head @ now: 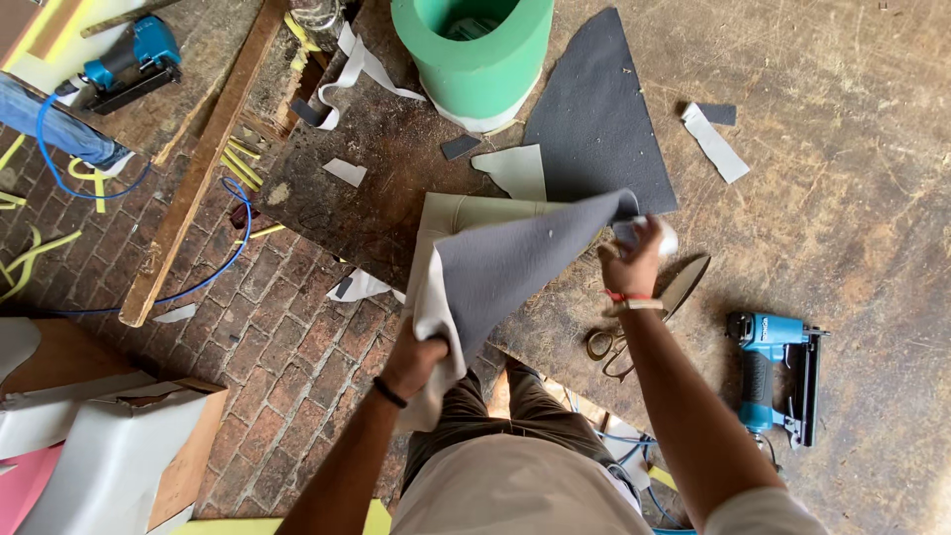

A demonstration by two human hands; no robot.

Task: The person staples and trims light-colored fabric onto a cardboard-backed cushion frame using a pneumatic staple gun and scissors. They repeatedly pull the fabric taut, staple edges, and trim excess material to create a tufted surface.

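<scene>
Far left of the left hand: blue pneumatic stapler (129, 61) with blue air hose (213, 267) looping over the brick floor (287, 347), yellow strips (35, 248) scattered near it. Below-left of that hand, a white and pink upholstered panel (94, 446) with a wood edge. A long wood plank (198, 163) runs diagonally up-left of the hand.

Left hand (414, 359) is closed, gripping the lower edge of the grey fabric sheet (505, 263), black band on the wrist. The sheet is lifted off the worktop (852, 198), grey face toward the camera, pale backing showing at the left edge, stretched between both hands. Above the left hand: pale offcuts (515, 170) on the worktop and a cream piece (466, 210) just behind the held sheet. Further up, a green foam cylinder (475, 54) stands upright, a white strip (362, 69) beside it.

Up between the hands, a dark grey triangular fabric piece (599, 124) lies flat on the worktop.

Right hand (634, 260) is closed, pinching the upper right corner of the sheet, red and pale bands on the wrist. Just below-right of it, large scissors (644, 317) lie on the worktop, partly hidden by the forearm. Up-right of the hand, a small grey-white strip (715, 139). Right of the hand, well apart, a second blue stapler (778, 372) lies on the worktop
</scene>
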